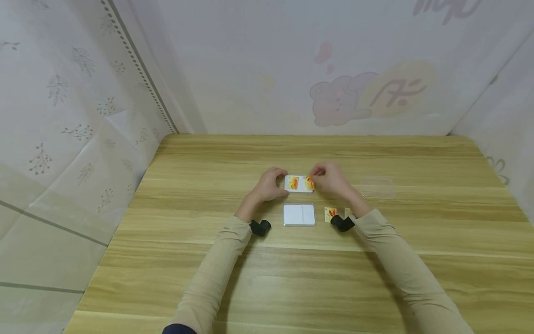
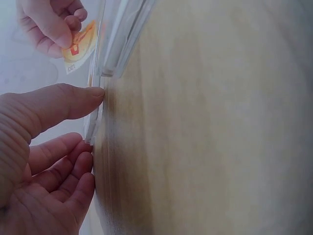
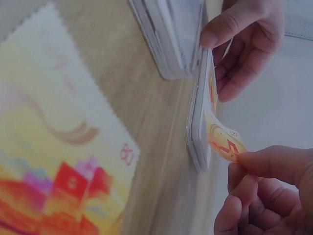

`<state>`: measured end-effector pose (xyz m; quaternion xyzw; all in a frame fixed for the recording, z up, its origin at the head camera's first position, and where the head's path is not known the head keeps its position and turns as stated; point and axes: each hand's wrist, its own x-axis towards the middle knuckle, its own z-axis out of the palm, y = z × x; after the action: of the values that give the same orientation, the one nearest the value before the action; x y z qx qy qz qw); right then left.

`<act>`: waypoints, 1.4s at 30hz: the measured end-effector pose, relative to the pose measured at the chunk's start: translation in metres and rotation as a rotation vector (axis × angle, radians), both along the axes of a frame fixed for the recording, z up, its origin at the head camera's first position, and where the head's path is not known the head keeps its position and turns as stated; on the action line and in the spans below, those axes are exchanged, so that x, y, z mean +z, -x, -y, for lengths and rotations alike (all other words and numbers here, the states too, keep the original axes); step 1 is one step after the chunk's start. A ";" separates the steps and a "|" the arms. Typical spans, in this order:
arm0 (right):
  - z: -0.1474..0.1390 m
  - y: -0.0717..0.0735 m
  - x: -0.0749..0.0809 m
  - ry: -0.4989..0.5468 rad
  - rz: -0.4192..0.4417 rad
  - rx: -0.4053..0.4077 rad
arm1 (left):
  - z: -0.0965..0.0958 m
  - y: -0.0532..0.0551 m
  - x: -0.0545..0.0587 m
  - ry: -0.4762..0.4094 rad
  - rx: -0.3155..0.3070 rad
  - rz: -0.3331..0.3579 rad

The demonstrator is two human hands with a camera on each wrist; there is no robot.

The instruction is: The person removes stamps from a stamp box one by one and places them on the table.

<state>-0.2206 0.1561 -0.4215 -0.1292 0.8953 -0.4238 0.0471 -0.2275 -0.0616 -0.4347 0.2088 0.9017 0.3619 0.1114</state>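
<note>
The stamp [image 3: 224,142] was pinched in the right grip [image 1: 331,180]; leftward, the case [image 1: 301,184] lay lengthwise. It was held by the left grip [image 1: 268,184].

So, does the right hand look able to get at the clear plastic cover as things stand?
Probably not straight away: the right hand pinches an orange-and-yellow postage stamp. Otherwise the way looks free; the clear plastic cover lies nearby on the wooden table, nothing resting on it.

Creased beige sleeves [image 1: 214,271] carry small black wrist cameras [image 1: 260,228]; navy fabric [image 1: 178,329] edges the left.
</note>
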 end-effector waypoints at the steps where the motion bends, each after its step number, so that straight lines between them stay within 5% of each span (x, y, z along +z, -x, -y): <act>1: -0.001 0.000 -0.001 0.012 0.011 -0.015 | 0.000 0.000 0.000 0.000 0.000 -0.001; 13: -0.013 -0.001 0.001 0.070 0.154 -0.083 | 0.000 0.000 0.000 -0.003 -0.010 -0.011; 21: -0.023 -0.006 0.002 0.167 0.140 -0.064 | 0.000 -0.001 0.001 -0.008 -0.020 -0.009; 42: -0.050 -0.008 0.002 0.107 0.207 -0.142 | 0.001 0.000 0.000 -0.005 -0.016 -0.019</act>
<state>-0.2123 0.2065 -0.4192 -0.0236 0.8686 -0.4842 0.1023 -0.2273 -0.0626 -0.4344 0.2196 0.9001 0.3612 0.1052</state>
